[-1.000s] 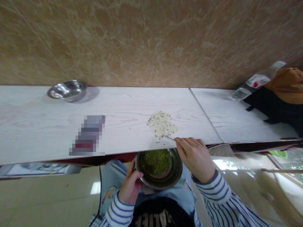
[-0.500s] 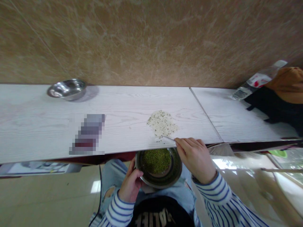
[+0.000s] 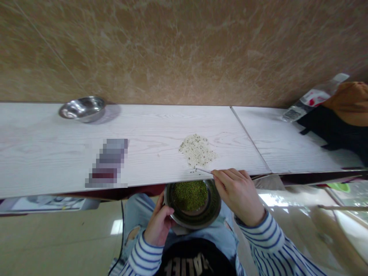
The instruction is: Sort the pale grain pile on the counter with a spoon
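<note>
My left hand grips the left rim of a steel bowl held just below the table edge, its thumb over the rim. Small green beans that look like mung beans lie in the bowl. In my right hand is a thin metal tool, pinched between thumb and fingers; its exact kind is too small to make out. The tool's tip lies among a few loose green beans at the near edge of a flat pile of white grains, rice by its look. More green beans are scattered through the pile.
A second steel bowl stands at the back left of the white table. In front of it lies a blurred-out flat object. To the right are a plastic bottle and a black and brown cloth item, near the marbled wall.
My right hand has shifted the tool's tip slightly toward the table's near edge, from the pile's border to the loose beans. My left hand and the bowl have stayed put.
</note>
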A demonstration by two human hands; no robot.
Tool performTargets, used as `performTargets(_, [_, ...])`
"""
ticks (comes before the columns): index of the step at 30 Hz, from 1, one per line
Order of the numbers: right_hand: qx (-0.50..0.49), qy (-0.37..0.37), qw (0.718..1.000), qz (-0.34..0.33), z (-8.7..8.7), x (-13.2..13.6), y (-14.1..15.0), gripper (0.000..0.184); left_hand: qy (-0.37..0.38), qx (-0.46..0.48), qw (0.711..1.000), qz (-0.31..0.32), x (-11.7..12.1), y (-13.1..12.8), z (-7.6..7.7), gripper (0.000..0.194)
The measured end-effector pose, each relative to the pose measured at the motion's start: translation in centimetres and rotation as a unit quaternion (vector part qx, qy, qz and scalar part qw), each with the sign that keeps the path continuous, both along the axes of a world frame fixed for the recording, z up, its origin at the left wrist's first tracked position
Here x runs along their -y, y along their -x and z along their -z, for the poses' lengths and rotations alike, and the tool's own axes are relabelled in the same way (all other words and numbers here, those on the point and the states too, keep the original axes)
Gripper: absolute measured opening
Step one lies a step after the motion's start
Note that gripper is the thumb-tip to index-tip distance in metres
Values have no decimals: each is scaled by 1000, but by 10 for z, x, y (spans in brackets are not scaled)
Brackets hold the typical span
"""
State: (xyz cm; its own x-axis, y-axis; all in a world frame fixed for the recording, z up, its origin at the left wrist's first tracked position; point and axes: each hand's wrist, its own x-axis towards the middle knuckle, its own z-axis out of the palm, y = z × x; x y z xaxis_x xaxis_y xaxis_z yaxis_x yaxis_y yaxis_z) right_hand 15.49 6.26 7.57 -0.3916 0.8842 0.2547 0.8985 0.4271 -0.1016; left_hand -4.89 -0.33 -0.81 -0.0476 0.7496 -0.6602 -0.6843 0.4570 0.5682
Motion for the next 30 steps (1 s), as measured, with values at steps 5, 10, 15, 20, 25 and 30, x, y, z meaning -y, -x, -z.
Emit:
performTargets(5, [-5, 8, 1000, -6, -1, 3, 0, 21, -1, 5, 1000, -6, 0, -1, 2, 74])
performTargets(10, [-3, 7, 1000, -4, -1, 1, 3, 22, 1, 5, 1000, -3, 0, -2, 1, 73])
performTargets(15, [5, 1, 1000, 14, 1, -3, 3, 21, 2, 0, 1000, 0, -1, 1, 1, 72])
performTargets(20, [1, 1, 1000, 18, 3, -5, 3, 20, 9, 2, 1000, -7, -2, 1, 3, 70])
performTargets(25, [1, 2, 1000, 12, 3, -6, 5, 21, 7, 3, 1000, -1, -1, 0, 3, 71])
performTargets(30, [-6, 9, 1000, 2, 1, -4, 4, 21, 3, 2, 1000, -4, -2, 0, 0, 76])
